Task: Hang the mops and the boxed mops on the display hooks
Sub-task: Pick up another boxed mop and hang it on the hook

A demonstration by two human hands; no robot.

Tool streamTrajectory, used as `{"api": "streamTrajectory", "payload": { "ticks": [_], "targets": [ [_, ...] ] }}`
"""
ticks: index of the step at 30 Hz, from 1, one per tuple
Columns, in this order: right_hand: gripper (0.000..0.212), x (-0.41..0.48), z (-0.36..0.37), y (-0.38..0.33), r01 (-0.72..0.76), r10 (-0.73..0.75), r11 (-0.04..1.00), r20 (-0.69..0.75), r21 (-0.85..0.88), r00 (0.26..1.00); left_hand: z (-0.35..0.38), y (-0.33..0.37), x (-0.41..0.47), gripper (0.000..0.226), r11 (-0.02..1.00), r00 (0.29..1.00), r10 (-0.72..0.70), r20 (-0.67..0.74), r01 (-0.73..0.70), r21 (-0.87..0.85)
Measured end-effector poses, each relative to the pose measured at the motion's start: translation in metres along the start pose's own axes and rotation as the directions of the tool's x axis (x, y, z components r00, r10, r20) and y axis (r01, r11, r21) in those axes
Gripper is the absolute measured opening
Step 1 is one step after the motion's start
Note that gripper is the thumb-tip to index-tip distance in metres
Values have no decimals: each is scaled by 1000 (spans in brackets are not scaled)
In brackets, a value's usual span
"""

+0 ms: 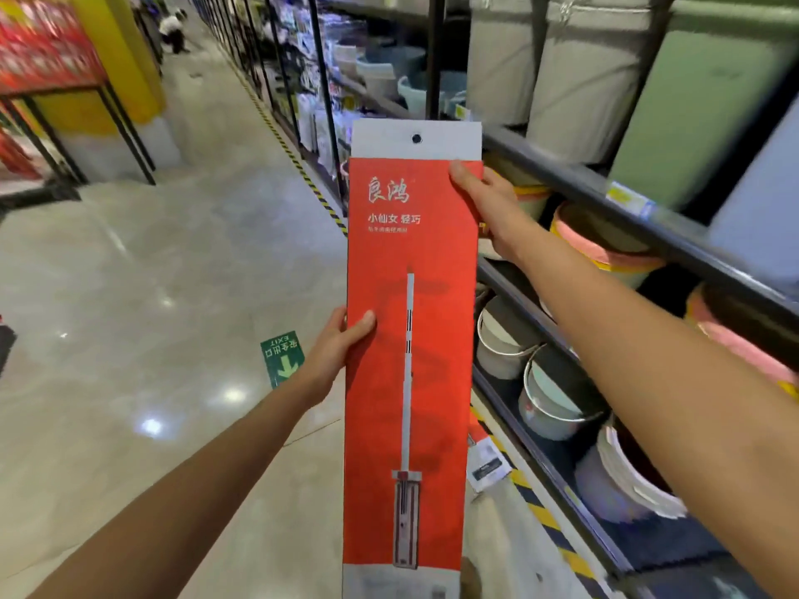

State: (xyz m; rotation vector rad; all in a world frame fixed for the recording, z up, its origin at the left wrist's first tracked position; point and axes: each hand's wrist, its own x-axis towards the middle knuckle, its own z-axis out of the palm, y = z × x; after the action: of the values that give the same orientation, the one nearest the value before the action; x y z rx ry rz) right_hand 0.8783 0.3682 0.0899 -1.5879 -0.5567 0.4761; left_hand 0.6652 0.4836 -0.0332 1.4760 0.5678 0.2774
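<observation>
A red boxed mop [410, 339] is held upright between both hands beside a shelf [562, 175].
Its lower end is cut off by the frame, and the fingers of both hands are hidden behind it. The left hand [341, 343] is clamped on its left edge at mid-height, thumb on the front; the right hand [484, 201] is clamped on the right edge higher up, just under the grey tab [389, 140].

Ahead of me a glossy beige floor [142, 261] catches ceiling-light glare. Dark metal shelving [583, 177] on my right carries stacked buckets [549, 399], with yellow-black tape [298, 162] along its foot. A yellow pillar [129, 67] stands left; a green exit sticker [283, 358] lies on the floor.
</observation>
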Motion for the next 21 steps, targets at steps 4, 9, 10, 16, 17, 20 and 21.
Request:
{"api": "streamTrajectory", "payload": {
  "ticks": [4,9,10,16,17,20,21],
  "targets": [
    [53,-77,-23,-19,76,-79,997,-101,-34,992,8,15,-40,110,998,981,-32,191,22,54],
    [23,-170,-59,-33,160,-163,987,-199,-29,966,62,76,-77,59,984,974,179,136,-178,-16],
    [20,-187,-69,-33,171,-174,985,-208,-31,963,75,93,-83,50,973,965,229,124,-229,-17],
    [37,-286,-138,-48,175,-185,983,-303,-61,935,168,155,-132,24,920,895,388,219,-390,-34],
    [42,-302,-152,-53,178,-188,982,-322,-60,928,186,159,-142,25,918,889,394,232,-394,-50],
    [26,-354,-202,-68,193,-198,980,-375,-51,906,243,169,-175,22,906,867,420,268,-382,-183],
    [21,-374,-220,-72,195,-202,979,-395,-58,896,265,172,-188,16,901,863,424,275,-370,-227]
  ]
}}
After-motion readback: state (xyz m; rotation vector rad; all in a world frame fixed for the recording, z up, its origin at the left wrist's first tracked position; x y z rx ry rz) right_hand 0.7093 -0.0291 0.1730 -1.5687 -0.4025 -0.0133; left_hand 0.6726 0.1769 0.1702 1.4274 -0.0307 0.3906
